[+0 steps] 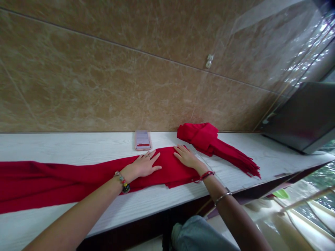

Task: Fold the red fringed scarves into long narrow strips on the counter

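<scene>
Seemingly partway: left hand [143,165] and right hand [186,157], grip spread flat, pressing one end of red scarf [169,167]; long stretch left of grip unfolded

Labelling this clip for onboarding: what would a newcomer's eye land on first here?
The long red scarf stretched along the white counter, with the left hand and right hand flat on its end. Next, a bundled red scarf with fringe right of them, and a pink phone by the wall.
</scene>
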Available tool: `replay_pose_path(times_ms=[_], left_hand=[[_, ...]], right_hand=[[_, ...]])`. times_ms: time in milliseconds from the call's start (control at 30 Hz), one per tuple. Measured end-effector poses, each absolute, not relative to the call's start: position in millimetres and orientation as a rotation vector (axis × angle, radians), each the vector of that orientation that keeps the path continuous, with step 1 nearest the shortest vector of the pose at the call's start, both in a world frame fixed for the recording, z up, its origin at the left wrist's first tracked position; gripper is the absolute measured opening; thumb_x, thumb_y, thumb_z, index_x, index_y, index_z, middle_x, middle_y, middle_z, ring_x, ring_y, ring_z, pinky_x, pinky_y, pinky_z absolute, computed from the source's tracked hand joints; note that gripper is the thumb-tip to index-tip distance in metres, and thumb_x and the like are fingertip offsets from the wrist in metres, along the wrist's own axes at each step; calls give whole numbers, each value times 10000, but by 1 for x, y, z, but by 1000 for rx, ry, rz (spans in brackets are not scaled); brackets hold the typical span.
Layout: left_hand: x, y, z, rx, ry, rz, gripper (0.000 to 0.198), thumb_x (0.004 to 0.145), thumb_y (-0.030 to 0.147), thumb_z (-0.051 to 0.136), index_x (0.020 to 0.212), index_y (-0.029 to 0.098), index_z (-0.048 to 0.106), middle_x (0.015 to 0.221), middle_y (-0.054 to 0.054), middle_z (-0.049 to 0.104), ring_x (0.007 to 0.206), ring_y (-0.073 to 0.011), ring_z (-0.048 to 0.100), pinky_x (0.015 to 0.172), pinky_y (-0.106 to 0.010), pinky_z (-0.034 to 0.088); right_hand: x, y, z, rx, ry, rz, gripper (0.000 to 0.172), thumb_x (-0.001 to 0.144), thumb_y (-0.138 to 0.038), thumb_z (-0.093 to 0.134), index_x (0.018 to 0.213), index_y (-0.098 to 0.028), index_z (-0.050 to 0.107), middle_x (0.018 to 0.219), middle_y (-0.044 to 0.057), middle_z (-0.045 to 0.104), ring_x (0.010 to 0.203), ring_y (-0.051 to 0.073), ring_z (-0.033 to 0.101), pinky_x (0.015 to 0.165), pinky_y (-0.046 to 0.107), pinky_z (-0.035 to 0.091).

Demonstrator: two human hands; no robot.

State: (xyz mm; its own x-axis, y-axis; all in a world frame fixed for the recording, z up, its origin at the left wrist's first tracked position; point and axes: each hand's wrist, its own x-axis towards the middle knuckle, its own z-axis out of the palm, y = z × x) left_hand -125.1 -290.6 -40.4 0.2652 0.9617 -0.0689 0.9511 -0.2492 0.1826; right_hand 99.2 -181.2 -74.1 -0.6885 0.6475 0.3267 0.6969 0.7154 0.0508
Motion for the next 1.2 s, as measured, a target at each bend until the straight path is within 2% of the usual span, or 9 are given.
replay_pose_path(times_ms=[167,300,400,600,700,800,933,1100,1200], left_hand=[[-150,-274,-31,2269,1843,485,453,884,359,286,1265,141,398,1279,-139,467,1149,-210,455,909,-306,347],[-167,-264,-22,2106,1734,423,281,790,280,412,960,158,600,983,-72,651,865,-176,590,741,-235,413],[-171,-262,-19,2059,1698,375,224,716,257,463,832,141,615,864,-51,664,780,-169,588,682,-218,417],[-175,-265,-4,2024,1689,375,345,609,365,563,859,130,598,905,-48,640,819,-194,566,691,-235,411],[-177,-268,5,1993,1651,447,375,622,441,537,836,136,587,873,-37,635,817,-198,555,665,-241,409],[-179,-266,9,1862,1597,410,424,655,497,499,888,152,583,950,-43,633,859,-192,555,678,-238,419],[-184,-249,12,1734,1530,244,464,531,407,631,921,159,590,1017,-60,628,906,-205,561,705,-232,431],[-193,-231,20,1655,1580,245,559,419,324,706,941,168,583,1020,-54,622,891,-204,564,680,-224,436],[-194,-228,18,1704,1559,253,459,498,446,658,859,169,607,878,-37,641,788,-177,565,627,-224,428]], right_hand=[[96,-194,-58,-1179,-2604,-246,473,898,-384,304,1308,-155,362,1359,162,355,1270,279,265,957,518,291],[88,-205,-49,-1091,-2660,-178,492,897,-398,288,1334,-175,326,1396,122,304,1298,256,201,1004,493,238],[84,-208,-52,-1044,-2753,-38,506,899,-432,253,1341,-194,315,1399,98,306,1295,232,219,1022,476,217],[84,-208,-59,-1033,-2725,32,518,895,-447,243,1327,-180,345,1387,98,329,1293,227,224,1028,463,213],[85,-209,-59,-1029,-2702,41,520,892,-447,256,1325,-175,347,1388,100,327,1293,231,224,1026,458,222],[84,-210,-59,-1028,-2676,45,511,889,-447,269,1319,-185,359,1382,96,339,1287,235,239,1021,456,231],[84,-212,-58,-1033,-2673,34,514,890,-442,268,1313,-169,370,1376,97,350,1282,238,250,1023,446,232],[85,-213,-58,-1012,-2668,16,516,893,-437,266,1323,-165,354,1371,94,359,1277,227,263,1031,433,227],[85,-213,-58,-1020,-2667,4,517,892,-440,264,1318,-166,364,1369,92,363,1276,228,264,1032,425,227]])
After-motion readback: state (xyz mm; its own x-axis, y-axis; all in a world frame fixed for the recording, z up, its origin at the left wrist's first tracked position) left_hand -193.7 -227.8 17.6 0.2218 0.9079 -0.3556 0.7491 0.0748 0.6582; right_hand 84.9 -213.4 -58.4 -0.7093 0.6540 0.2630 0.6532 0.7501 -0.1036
